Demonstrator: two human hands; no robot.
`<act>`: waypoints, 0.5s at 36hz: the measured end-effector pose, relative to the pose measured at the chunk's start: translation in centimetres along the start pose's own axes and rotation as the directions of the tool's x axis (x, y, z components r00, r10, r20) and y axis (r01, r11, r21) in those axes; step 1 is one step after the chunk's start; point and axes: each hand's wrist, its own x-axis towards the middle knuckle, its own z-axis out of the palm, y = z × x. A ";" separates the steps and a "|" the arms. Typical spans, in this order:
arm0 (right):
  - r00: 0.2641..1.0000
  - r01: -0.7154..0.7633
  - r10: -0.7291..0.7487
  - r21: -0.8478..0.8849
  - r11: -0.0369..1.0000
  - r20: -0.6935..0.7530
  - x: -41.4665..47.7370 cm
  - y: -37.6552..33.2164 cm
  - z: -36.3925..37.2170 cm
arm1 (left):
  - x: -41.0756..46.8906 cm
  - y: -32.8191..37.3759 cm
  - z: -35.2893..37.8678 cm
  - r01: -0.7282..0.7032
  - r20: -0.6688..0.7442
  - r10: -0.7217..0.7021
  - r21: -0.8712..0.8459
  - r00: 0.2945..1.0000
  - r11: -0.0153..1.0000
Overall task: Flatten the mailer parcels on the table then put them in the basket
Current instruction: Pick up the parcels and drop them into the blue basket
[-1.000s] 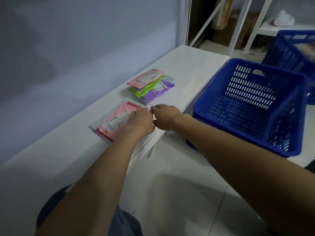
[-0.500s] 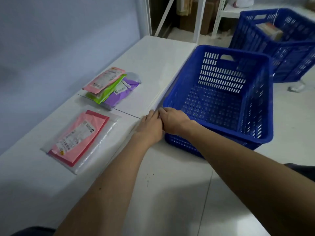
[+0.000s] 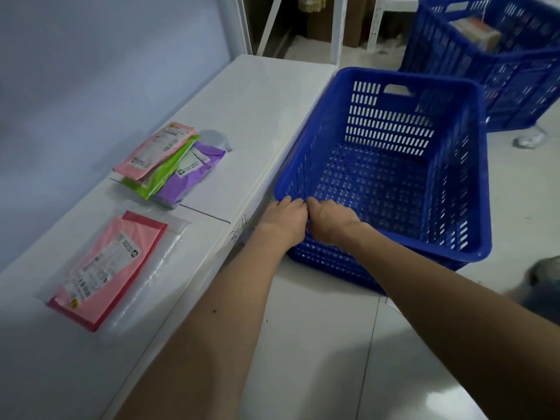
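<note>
A pink mailer parcel [image 3: 112, 268] in a clear sleeve lies flat on the white table [image 3: 251, 116], near left. Farther back sits a small pile: a pink parcel [image 3: 154, 150] on a green one [image 3: 163, 174] and a purple one [image 3: 194, 174]. An empty blue basket [image 3: 472, 165] stands on the floor against the table's right edge. My left hand [image 3: 285, 219] and my right hand [image 3: 330, 221] are side by side, fingers curled over the basket's near-left rim.
A second blue basket [image 3: 497, 65] holding a boxed item stands on the floor at the back right. White shelf posts [image 3: 336, 28] rise behind the table. A grey wall runs along the table's left side. Pale floor tiles lie below my arms.
Both hands left the pink parcel on the table and moved right to the blue basket's near rim, where they now grip. The pink parcel stays flat on the table.
</note>
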 end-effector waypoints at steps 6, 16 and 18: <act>0.999 -0.021 0.018 -0.095 0.995 -0.032 0.6 0.0 -0.4 | -0.6 0.3 -0.6 0.017 -0.064 -0.020 -0.051 0.998 0.999; 0.995 0.040 -0.032 -0.080 0.996 0.098 -1.1 -2.2 -1.0 | -3.0 -1.2 1.1 0.075 -0.055 -0.079 -0.076 0.995 0.994; 0.990 0.055 -0.048 -0.051 0.997 0.132 -1.7 -2.7 -0.8 | -3.9 -1.7 1.7 0.099 -0.017 -0.100 -0.073 0.995 0.992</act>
